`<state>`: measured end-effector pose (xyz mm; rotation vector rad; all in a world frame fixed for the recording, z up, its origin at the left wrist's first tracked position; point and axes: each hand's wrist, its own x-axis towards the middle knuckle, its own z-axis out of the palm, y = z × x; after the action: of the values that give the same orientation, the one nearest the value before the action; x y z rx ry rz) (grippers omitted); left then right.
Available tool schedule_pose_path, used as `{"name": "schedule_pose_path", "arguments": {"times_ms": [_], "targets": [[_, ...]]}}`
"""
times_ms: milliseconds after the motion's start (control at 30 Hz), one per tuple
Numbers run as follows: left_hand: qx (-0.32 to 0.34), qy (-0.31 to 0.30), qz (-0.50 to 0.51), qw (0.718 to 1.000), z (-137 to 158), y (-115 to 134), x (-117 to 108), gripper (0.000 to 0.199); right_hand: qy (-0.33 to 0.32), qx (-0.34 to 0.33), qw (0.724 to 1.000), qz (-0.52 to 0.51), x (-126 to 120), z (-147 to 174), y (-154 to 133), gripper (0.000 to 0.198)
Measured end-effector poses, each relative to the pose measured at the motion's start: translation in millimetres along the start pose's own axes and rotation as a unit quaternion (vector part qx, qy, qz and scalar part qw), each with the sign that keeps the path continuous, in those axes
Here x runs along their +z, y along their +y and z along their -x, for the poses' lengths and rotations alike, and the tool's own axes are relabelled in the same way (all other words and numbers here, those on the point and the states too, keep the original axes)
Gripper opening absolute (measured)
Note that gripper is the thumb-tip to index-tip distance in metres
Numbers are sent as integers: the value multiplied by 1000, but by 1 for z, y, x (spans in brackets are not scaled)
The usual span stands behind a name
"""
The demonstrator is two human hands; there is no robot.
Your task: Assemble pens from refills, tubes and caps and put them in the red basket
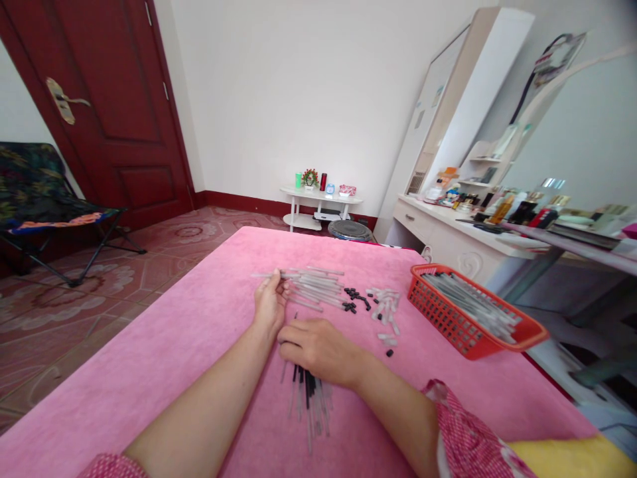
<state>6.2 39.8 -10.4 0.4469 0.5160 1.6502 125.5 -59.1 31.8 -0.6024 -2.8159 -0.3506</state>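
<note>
My left hand [270, 305] is closed, thumb and fingers pinching a thin clear tube [259, 275] that points left. Just right of it lies a loose pile of similar clear tubes [316, 287]. Lower down, my right hand [318, 346] is closed, its fingertips near my left wrist. A slim, dark-tipped rod [295, 316] sticks up past those fingers and seems held in them; its middle is hidden. Partly under my right hand lies a bunch of thin rods, some black and some clear [309, 405]. Small black caps [355, 297] and short clear pieces [385, 302] are scattered to the right.
A red plastic basket [462, 338] full of grey-clear tubes stands on the pink cloth [199, 372] at the right. Beyond the table are a dressing table [432, 222] with bottles, a low white shelf stand [318, 194], and a folding chair [44, 199] at the left.
</note>
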Motion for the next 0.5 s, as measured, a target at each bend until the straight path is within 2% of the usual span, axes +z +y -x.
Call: {"name": "schedule_pose_path", "arguments": {"times_ms": [133, 300, 500], "targets": [[-16, 9, 18, 1000, 0, 1, 1, 19, 31, 28, 999, -8, -3, 3, 1, 21], [-14, 5, 19, 1000, 0, 1, 1, 16, -19, 26, 999, 6, 1, 1, -6, 14], [-20, 4, 14, 1000, 1, 1, 1, 16, -33, 21, 999, 9, 8, -4, -13, 17]]}}
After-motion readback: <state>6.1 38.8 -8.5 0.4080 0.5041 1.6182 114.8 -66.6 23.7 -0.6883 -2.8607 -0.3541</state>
